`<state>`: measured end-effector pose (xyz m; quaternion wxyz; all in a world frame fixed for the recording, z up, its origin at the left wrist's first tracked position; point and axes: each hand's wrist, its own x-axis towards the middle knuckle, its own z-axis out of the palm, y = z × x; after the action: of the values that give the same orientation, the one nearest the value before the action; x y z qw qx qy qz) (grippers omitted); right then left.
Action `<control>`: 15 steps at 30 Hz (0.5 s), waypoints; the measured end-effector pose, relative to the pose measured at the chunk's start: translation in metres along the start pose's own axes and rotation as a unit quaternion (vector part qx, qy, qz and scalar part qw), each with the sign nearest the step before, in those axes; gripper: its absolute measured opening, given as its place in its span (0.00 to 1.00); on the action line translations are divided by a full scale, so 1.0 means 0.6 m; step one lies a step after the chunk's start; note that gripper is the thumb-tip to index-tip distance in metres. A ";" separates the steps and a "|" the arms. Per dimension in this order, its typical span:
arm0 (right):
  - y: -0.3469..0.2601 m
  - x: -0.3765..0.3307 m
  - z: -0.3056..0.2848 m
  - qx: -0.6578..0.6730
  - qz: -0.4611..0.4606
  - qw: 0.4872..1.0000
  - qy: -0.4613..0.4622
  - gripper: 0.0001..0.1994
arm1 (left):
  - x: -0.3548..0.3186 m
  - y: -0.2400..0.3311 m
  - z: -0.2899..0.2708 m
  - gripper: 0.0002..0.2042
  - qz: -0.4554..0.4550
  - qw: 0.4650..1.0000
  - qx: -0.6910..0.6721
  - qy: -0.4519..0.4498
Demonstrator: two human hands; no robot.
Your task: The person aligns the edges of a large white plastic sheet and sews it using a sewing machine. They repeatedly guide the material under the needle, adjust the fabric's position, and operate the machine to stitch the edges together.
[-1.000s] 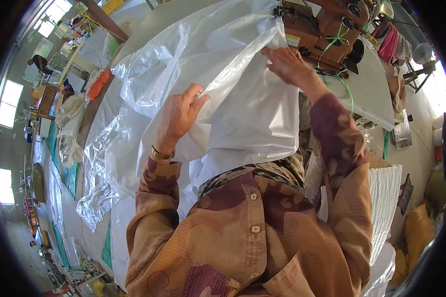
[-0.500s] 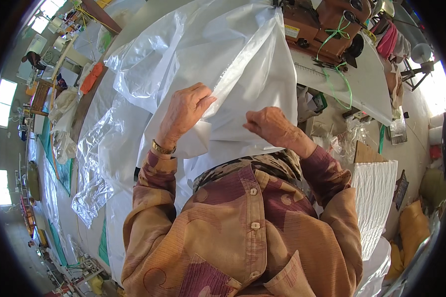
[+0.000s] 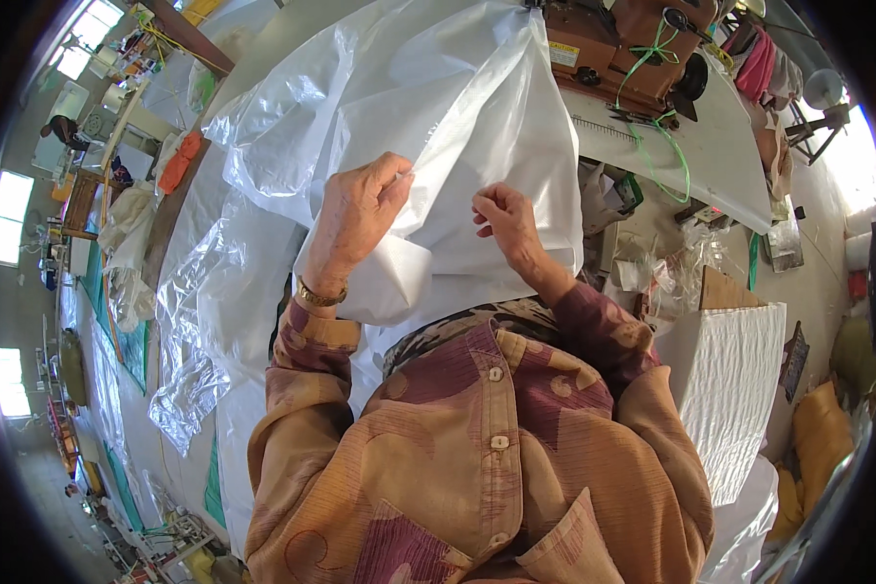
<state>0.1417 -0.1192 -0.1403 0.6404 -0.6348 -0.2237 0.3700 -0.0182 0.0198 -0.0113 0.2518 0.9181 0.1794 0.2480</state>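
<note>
A large white translucent plastic sheet (image 3: 487, 175) spreads over the table and down to my lap. Its folded, stitched-looking edge runs from the machine down to my left hand (image 3: 355, 219), which pinches it between thumb and fingers. Below that hand a loose flap of the sheet curls over. My right hand (image 3: 509, 222) hovers over the sheet on the other side of the fold, fingers curled together. Whatever its fingertips may hold is too small to make out. The sheet's far end meets a brown sewing machine (image 3: 589, 44) at the top.
Green string (image 3: 686, 161) hangs from the machine onto the pale tabletop (image 3: 720, 175). To my right stands a white quilted panel (image 3: 725, 380) against a cardboard piece. Clear crumpled plastic (image 3: 185, 321) lies to the left, near an orange cloth bundle (image 3: 180, 161). A person works far off at upper left.
My right hand has moved up and slightly left, its wrist turning more upright. The left hand has shifted a little with the sheet, and the loose flap below it has swung right.
</note>
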 end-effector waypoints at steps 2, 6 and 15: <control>-0.026 -0.033 0.000 0.028 -0.046 0.998 -0.027 0.05 | 0.004 -0.013 -0.008 0.05 0.044 0.998 0.049 0.002; -0.074 -0.102 -0.018 0.095 -0.133 0.980 -0.118 0.03 | 0.002 0.000 -0.001 0.06 0.040 0.998 0.022 -0.040; -0.097 -0.133 -0.007 -0.277 -0.291 0.916 -0.021 0.04 | -0.029 0.027 0.104 0.03 0.038 0.965 -0.232 -0.114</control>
<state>0.1062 -0.1776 -0.0689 0.5134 -0.6855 -0.5056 0.1042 0.0052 -0.0247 -0.0557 0.4669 0.8629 0.0518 0.1864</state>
